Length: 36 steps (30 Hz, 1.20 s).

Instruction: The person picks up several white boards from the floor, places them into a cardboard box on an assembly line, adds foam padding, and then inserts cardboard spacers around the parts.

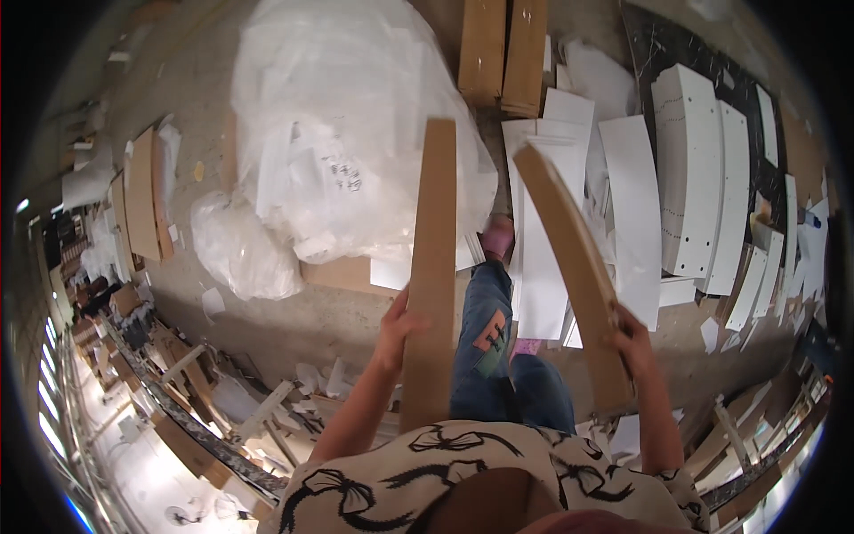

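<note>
Strip one (434, 249), long and brown, in left hand (396, 329): thumb on the face, other fingers mostly hidden behind, grip narrowed to the edge. It runs past those fingers both ways, far end in front of the big bag (347, 107).

Strip two (569, 258), also brown, in right hand (633, 343): fingers bent round its right edge, closed down on it; thumb placement unclear. Far end leans leftward, well beyond the fingers; near end just below them.

Between the two sets of fingers: jeans (480, 356), patched, and a pink shoe (499, 236) farther out. Small bag (245, 245), clear plastic, beyond the left fingers and left of them. White panels (633, 205) just beyond the right fingers, flat on the floor (294, 325). Farther right, panel stack (685, 178), holes along it, beside black sheet (654, 44).
</note>
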{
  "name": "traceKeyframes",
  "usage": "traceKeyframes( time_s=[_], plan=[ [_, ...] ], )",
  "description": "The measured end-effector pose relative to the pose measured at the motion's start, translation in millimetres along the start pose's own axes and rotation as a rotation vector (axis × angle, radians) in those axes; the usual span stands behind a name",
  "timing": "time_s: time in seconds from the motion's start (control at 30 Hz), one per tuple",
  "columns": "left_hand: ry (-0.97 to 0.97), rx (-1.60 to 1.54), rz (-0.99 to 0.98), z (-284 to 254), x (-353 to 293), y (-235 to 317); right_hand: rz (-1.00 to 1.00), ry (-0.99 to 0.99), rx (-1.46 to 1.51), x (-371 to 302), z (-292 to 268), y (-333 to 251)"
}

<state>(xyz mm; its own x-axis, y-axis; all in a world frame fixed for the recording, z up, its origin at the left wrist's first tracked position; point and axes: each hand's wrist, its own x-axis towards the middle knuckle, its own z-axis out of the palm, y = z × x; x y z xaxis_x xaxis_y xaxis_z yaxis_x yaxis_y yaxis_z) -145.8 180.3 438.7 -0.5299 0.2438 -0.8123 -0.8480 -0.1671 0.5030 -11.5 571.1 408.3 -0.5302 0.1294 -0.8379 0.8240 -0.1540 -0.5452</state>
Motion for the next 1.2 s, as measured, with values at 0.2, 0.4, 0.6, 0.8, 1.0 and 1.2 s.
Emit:
traceKeyframes(
  time_s=[0.2,0.4,0.6,0.8,1.0,1.2],
  plan=[
    [-0.058,0.046,-0.055,-42.9,-226.2,-96.2,0.040,0.023,-0.339,-142.9,-38.6,97.2],
    [0.282,-0.032,0.058,-74.4,-422.5,-189.1,0.027,-0.117,-0.636,-246.1,-11.2,126.7],
    [0.497,-0.052,0.019,-128.2,-512.5,-264.7,-0.026,-0.319,-0.932,-274.8,10.8,127.7],
    [0.698,-0.245,0.271,-232.6,-593.0,-325.4,-0.331,-0.544,-0.959,-297.8,229.2,79.0],
    [0.842,-0.332,0.504,-341.6,-686.8,-300.4,-0.315,-0.681,-0.800,-349.5,459.9,45.2],
    [1.101,-0.615,0.861,-446.7,-761.3,-281.7,-0.520,-0.890,-0.754,-401.5,692.1,33.5]
  ],
)
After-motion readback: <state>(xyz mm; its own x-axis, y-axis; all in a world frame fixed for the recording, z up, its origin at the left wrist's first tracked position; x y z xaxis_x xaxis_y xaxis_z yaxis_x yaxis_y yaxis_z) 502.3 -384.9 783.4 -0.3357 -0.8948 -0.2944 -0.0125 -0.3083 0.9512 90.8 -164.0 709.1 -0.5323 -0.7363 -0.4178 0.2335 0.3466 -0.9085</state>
